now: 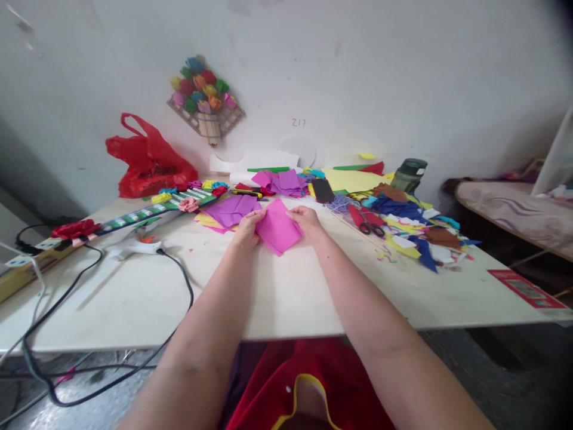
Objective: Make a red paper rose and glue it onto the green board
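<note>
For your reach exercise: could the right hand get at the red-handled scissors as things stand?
Probably yes. The scissors lie in the open on the table, just right of the right hand, with nothing between. But that hand is holding the pink paper and would need to let go.

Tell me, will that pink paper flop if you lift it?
Probably. The pink paper looks thin and flat under both hands, so it would likely bend and feel very light. It has straight edges and lies flat on the table, so it shouldn't roll.
</note>
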Motion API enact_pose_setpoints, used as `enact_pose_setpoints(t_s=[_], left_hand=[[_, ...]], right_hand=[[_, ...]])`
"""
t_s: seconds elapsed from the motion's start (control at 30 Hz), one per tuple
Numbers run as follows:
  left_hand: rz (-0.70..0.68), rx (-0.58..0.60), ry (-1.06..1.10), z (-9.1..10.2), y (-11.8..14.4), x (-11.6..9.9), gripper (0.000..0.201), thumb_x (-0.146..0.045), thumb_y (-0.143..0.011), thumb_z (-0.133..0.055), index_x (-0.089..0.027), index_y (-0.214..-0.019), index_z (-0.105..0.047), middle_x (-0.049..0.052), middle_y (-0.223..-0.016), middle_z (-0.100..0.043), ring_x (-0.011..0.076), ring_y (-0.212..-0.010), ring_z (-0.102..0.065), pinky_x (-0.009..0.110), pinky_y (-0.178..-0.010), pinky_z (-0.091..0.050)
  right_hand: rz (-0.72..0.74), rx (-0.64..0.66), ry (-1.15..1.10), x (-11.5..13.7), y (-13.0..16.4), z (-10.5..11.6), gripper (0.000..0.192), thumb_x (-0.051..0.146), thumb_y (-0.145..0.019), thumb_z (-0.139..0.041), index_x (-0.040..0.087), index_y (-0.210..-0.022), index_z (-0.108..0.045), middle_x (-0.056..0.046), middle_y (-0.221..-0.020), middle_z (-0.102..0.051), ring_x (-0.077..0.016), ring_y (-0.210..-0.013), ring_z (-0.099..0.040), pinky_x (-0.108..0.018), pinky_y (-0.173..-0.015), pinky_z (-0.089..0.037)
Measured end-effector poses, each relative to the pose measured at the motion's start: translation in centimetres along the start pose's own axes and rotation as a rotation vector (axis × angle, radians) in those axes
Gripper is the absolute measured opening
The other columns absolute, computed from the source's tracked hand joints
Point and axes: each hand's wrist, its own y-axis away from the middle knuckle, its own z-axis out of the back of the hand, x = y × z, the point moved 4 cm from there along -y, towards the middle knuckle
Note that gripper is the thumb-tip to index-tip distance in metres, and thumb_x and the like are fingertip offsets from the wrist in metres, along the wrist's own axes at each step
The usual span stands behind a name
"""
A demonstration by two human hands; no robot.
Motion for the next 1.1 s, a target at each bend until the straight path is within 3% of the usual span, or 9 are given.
enact_pose_setpoints(t_s=[0.17,0.47,0.8,0.93,1.1], left_hand=[[-0.009,0.046,-0.159,0.5,0.0,-0.4,0.025,-0.018,-0.051,-0.084,-0.012,-0.059,-0.061,0.004,-0.054,-0.063,0.0121,-0.047,-0.056,0.021,-0.045,-0.044],[-0.04,0.107,-0.375,1.1,0.0,-0.7,0.031,-0.028,-0.048,-0.086,-0.012,-0.061,-0.062,0.002,-0.052,-0.06,0.0102,-0.041,-0.051,0.021,-0.04,-0.038],[0.078,0.249,-0.557,0.5,0.8,-0.7,0.037,-0.035,-0.05,-0.083,-0.013,-0.072,-0.064,0.002,-0.062,-0.063,0.0102,-0.051,-0.054,0.021,-0.048,-0.038],[0.052,0.229,-0.683,0.7,0.8,-0.6,0.038,-0.04,-0.052,-0.082,-0.013,-0.068,-0.061,0.0,-0.057,-0.059,0.009,-0.046,-0.049,0.021,-0.044,-0.033],[0.038,0.254,-0.669,0.7,0.8,-0.4,0.036,-0.041,-0.054,-0.082,-0.014,-0.068,-0.062,0.001,-0.057,-0.059,0.0107,-0.047,-0.052,0.022,-0.044,-0.035]], right_hand=[[-0.038,-0.023,0.047,0.1,0.0,1.0,0.014,0.024,-0.057,-0.069,0.017,-0.062,-0.058,0.005,-0.057,-0.057,-0.0105,-0.057,-0.05,-0.026,-0.061,-0.041],[-0.212,0.134,0.012,-0.8,0.2,1.2,0.014,0.02,-0.061,-0.07,0.017,-0.071,-0.061,0.003,-0.059,-0.062,-0.0109,-0.053,-0.053,-0.024,-0.056,-0.041],[-0.218,0.207,0.009,-0.3,1.1,0.6,0.014,0.013,-0.057,-0.073,0.015,-0.063,-0.06,0.004,-0.052,-0.061,-0.0087,-0.048,-0.051,-0.023,-0.055,-0.043],[-0.238,0.268,-0.017,-0.3,1.4,0.2,0.014,0.014,-0.058,-0.073,0.015,-0.066,-0.062,0.001,-0.057,-0.064,-0.0111,-0.051,-0.056,-0.024,-0.054,-0.044],[-0.234,0.271,0.017,-1.0,1.2,0.1,0.014,0.015,-0.057,-0.074,0.015,-0.065,-0.062,0.003,-0.053,-0.061,-0.01,-0.048,-0.053,-0.022,-0.051,-0.041]])
